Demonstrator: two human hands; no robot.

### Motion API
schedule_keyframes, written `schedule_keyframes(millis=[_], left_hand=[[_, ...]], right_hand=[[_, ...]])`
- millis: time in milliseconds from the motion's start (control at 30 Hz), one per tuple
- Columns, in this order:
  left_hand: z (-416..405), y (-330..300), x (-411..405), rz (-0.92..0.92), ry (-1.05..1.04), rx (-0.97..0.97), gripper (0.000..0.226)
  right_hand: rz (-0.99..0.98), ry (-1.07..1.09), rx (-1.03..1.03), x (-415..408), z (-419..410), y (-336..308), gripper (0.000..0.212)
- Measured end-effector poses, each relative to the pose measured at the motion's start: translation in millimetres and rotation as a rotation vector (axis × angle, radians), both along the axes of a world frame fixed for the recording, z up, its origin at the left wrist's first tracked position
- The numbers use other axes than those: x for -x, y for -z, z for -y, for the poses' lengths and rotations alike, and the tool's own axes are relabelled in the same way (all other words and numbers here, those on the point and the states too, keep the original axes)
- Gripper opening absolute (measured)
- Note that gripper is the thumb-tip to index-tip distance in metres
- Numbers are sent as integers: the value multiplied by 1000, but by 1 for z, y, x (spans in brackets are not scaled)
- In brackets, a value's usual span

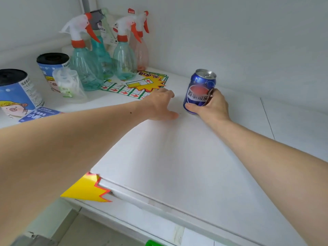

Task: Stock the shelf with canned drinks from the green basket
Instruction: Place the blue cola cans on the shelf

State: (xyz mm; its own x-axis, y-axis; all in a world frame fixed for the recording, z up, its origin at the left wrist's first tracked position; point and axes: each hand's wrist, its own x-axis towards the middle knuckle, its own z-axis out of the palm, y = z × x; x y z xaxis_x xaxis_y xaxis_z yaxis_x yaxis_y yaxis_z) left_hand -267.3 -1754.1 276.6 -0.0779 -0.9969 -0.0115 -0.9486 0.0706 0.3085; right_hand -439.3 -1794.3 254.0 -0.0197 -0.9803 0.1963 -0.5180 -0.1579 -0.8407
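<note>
Pepsi can (pixel 199 91), blue with a silver top, stands tilted slightly on the white shelf (pixel 177 157) near its back edge, close to the rear wall. Right hand (pixel 212 108) grips it low, thumb across the front and fingers curled behind. Left hand (pixel 159 105) rests just beside the can, fingers loosely spread on the shelf, holding nothing. Spray bottles (pixel 106 55) and black-lidded canisters (pixel 16 93) crowd the shelf's back left corner, over a printed sheet (pixel 136 87).
</note>
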Motion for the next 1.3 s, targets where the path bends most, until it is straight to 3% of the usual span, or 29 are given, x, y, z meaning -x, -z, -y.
schedule_keyframes(millis=[333, 667, 1000, 1300], left_hand=[[56, 7, 8, 34, 2, 16, 72], [62, 13, 9, 26, -10, 12, 68], [20, 5, 13, 8, 9, 9, 67], [-62, -5, 8, -14, -6, 28, 64]], right_hand=[[-10, 46, 11, -12, 55, 0, 66], [-11, 48, 0, -7, 56, 4, 66], [-181, 79, -38, 8, 15, 5, 96], [-307, 51, 10, 30, -74, -3, 70]])
